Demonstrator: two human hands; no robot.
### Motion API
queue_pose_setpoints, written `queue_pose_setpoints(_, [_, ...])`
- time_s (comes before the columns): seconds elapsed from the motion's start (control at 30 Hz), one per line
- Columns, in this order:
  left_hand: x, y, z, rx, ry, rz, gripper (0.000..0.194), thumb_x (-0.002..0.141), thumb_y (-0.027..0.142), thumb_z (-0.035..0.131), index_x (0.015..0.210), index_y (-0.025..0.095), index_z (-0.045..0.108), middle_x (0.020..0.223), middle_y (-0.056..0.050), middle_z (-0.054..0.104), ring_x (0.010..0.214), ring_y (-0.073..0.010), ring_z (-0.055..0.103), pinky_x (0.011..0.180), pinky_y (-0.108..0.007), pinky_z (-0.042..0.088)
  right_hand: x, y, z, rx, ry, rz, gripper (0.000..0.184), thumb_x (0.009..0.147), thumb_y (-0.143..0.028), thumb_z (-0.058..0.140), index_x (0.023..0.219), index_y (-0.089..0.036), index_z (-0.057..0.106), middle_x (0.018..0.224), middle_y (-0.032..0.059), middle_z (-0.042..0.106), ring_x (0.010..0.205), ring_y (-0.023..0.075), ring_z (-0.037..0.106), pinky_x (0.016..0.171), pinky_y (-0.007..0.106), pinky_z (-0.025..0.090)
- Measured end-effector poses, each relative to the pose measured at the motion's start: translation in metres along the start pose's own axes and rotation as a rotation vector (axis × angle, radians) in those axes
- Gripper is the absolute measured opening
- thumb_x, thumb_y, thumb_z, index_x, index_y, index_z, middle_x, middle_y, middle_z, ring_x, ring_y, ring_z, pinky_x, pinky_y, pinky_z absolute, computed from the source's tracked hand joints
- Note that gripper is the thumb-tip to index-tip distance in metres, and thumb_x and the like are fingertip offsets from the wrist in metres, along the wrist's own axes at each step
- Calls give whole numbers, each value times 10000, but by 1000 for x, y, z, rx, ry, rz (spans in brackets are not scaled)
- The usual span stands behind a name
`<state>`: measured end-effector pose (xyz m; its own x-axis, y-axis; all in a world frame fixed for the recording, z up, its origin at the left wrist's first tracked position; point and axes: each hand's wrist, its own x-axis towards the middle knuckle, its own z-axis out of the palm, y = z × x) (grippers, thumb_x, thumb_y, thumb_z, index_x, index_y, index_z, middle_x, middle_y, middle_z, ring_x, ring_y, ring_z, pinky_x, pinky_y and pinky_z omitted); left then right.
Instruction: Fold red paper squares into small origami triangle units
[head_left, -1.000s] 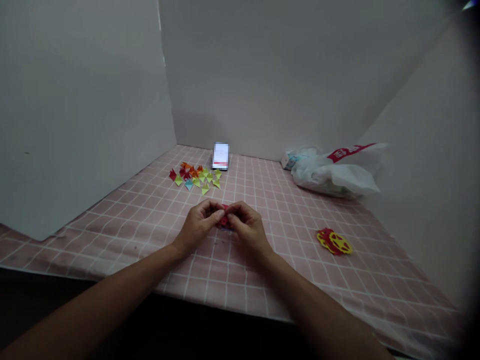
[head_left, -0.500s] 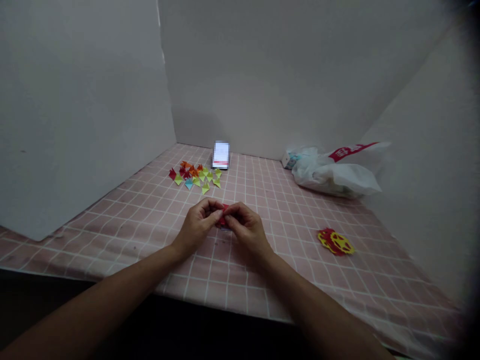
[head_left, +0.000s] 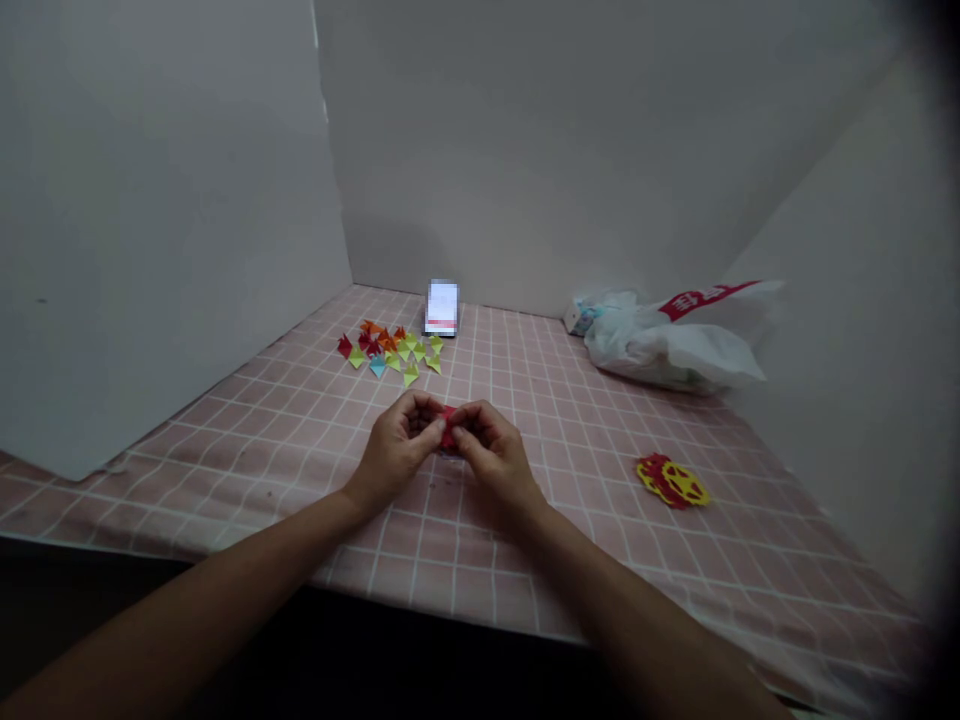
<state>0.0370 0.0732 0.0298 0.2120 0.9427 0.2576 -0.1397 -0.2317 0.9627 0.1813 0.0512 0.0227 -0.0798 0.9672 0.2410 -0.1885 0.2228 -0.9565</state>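
Between my two hands is a small piece of red paper (head_left: 448, 428), mostly covered by the fingers, so its folds do not show clearly. My left hand (head_left: 401, 445) pinches its left side between thumb and fingers. From the other side my right hand (head_left: 495, 450) grips it the same way, the thumbs close together. Both hands are low over the checked cloth. Beyond them, to the left, lie several small folded paper shapes: yellow-green ones (head_left: 410, 375), a blue one (head_left: 377, 366), red ones (head_left: 344, 346) and orange ones (head_left: 386, 340).
A pink cloth with white checks (head_left: 525, 380) covers the table. A phone with a lit, blurred screen (head_left: 442, 308) stands at the back. A white plastic bag (head_left: 667, 350) lies back right beside a small box (head_left: 577, 317). Red and yellow cut-out shapes (head_left: 675, 482) lie to the right.
Hardly anything differs. The fingers have shifted slightly, and a little more of the red paper shows between them.
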Motion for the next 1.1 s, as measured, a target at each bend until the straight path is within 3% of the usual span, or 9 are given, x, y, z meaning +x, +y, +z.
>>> queue_pose_setpoints(0.17, [-2,3,2,117,55,84,113,799,224,657,851,193,562,747,16,625,647,-110,611,598,-223,517,-1,-1,0,69,45,98,143,836,-328,676,888,-220,598,788,-9,636,678,118,605,671,280,531])
queue_pose_setpoints(0.37, [-3,0,0,229,80,150,98,815,211,656,862,190,574,777,7,628,654,-109,595,622,-237,493,1,1,0,56,0,119,189,804,-350,710,795,-191,608,696,-18,614,587,105,569,587,256,469])
queue_pose_setpoints(0.63, [-3,0,-1,57,-16,42,152,842,293,672,889,183,578,771,8,640,648,-119,644,610,-239,549,1,1,-1,-109,40,44,173,815,-314,669,730,-198,572,644,-24,594,571,112,546,564,260,439])
queue_pose_setpoints(0.8, [-2,-1,-1,108,-39,3,109,819,263,675,837,170,620,712,3,662,625,-123,658,605,-241,557,1,1,-1,-201,60,-13,154,821,-287,648,721,-205,564,648,-21,591,578,118,547,558,265,430])
queue_pose_setpoints(1.1, [-2,-1,1,127,-18,-10,109,808,272,659,767,179,621,650,9,662,588,-127,649,577,-247,544,2,3,-5,-142,4,9,182,863,-329,624,748,-202,563,668,-20,593,595,114,551,586,271,439])
